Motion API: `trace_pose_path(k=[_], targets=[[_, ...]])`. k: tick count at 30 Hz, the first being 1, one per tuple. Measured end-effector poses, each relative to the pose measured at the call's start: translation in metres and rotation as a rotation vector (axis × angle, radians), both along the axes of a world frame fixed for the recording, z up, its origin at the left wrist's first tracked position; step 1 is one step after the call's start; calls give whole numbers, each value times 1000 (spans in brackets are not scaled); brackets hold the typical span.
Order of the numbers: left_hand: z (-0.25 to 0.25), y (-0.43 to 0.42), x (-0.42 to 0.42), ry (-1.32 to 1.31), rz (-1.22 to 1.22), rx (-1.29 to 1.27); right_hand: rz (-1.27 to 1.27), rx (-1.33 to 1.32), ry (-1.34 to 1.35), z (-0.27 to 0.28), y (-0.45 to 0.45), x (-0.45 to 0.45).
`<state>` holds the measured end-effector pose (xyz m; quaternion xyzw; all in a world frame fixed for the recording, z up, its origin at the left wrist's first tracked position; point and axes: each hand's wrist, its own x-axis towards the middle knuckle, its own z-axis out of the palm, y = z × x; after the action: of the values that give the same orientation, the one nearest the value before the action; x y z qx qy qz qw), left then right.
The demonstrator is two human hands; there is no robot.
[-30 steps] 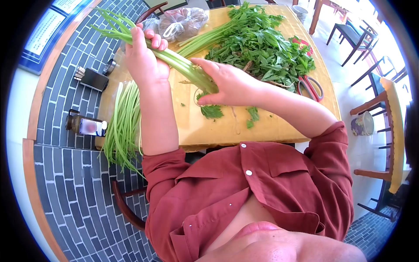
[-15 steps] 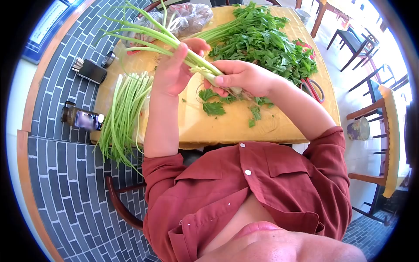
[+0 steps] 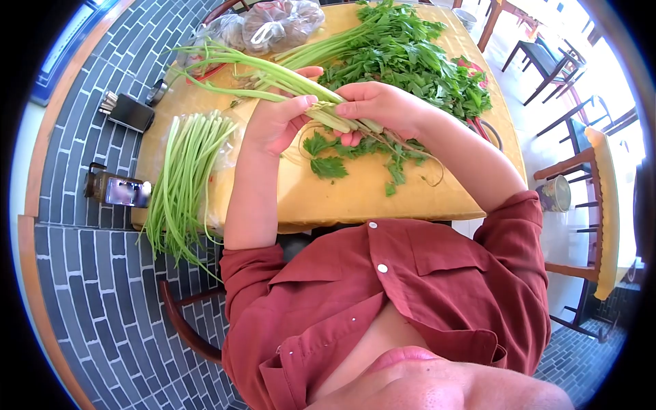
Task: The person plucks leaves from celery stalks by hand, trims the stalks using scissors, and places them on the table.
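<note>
A bunch of celery stalks (image 3: pixel 287 80) lies slantwise across both hands above the table. My left hand (image 3: pixel 279 123) is closed around its middle, thumb on top. Nearer the root end, my right hand (image 3: pixel 383 109) grips the same bunch, and thin roots trail out below the fingers. Loose celery leaves (image 3: pixel 328 166) lie on the table beneath. Behind my right hand is a large heap of leafy celery (image 3: pixel 410 65). To the left of my left arm, a pile of bare celery stalks (image 3: pixel 188 181) rests on clear plastic and hangs over the table edge.
The table (image 3: pixel 383 201) has a yellow cover. Plastic bags (image 3: pixel 283 26) sit at its far left. Red-handled scissors (image 3: pixel 490 133) lie partly under the leaves at right. A phone (image 3: pixel 128 192) and a black holder (image 3: pixel 131 111) stand along the brick wall. Chairs (image 3: pixel 547 65) are at right.
The celery bunch has tilted flatter, its tips dropping lower. My left hand has turned and its thumb now lies across the stalks. A long root strand now hangs out past my right hand.
</note>
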<state>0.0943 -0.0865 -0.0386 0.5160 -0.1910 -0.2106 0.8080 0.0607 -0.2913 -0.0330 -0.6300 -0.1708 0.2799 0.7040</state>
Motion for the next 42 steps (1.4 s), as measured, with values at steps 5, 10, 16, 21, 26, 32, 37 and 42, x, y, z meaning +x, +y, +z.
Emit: trace_pose_path(k=[5, 10, 16, 21, 26, 32, 37, 42], targets=[[-8, 5, 6, 25, -94, -19, 68, -6, -43, -1, -2, 7], [-17, 4, 12, 86, -69, 4, 32, -101, -65, 3, -6, 12], [-20, -6, 8, 45, -18, 0, -29, -146, -62, 3, -8, 12], [-19, -10, 5, 55, -44, -50, -37, -136, -115, 3, -11, 16], [-24, -10, 5, 30, -77, -68, -17, -144, -120, 4, -12, 16], [-21, -14, -1, -71, -165, -79, -2, -335, -333, 1, -17, 19], [-26, -12, 1, -87, -181, -10, -19, -382, -471, 9, -16, 15], [-28, -14, 3, -20, -168, -74, -52, -548, -572, 19, -8, 12]])
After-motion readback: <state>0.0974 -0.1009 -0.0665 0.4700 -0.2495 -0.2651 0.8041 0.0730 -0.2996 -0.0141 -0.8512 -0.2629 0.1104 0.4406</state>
